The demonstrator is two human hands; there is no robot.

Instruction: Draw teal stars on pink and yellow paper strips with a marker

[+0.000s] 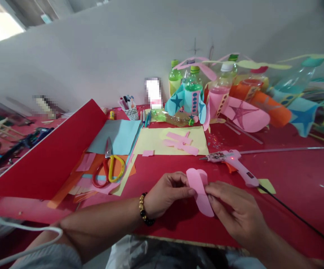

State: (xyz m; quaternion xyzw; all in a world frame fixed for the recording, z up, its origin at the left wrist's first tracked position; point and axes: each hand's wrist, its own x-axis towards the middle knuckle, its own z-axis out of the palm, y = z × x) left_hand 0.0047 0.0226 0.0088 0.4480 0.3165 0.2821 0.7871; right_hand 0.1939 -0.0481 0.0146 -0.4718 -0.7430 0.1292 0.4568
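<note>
Between my two hands is a pink paper piece (pixel 200 194), made of rounded strips that overlap at the top. My left hand (pixel 170 194) pinches its left edge, thumb in front; a beaded bracelet (pixel 142 209) circles that wrist. On the other side, the fingertips of my right hand (pixel 235 205) are closed on the paper's right edge. Just beyond the right hand lies a pink hot glue gun (pixel 239 164) with a small red light on and a clear glue stick (pixel 282 150) sticking out of its back. Pink paper strips (pixel 181 143) rest on a yellow sheet (pixel 150 140).
Scissors (pixel 108 166) with red and yellow handles lie on coloured paper at left, beside a leaning red board (pixel 55 157). Decorated bottles (pixel 195 89) with paper blades stand at the back right. A pen cup (pixel 131 113) is against the wall. The glue gun's black cord (pixel 296 215) runs right.
</note>
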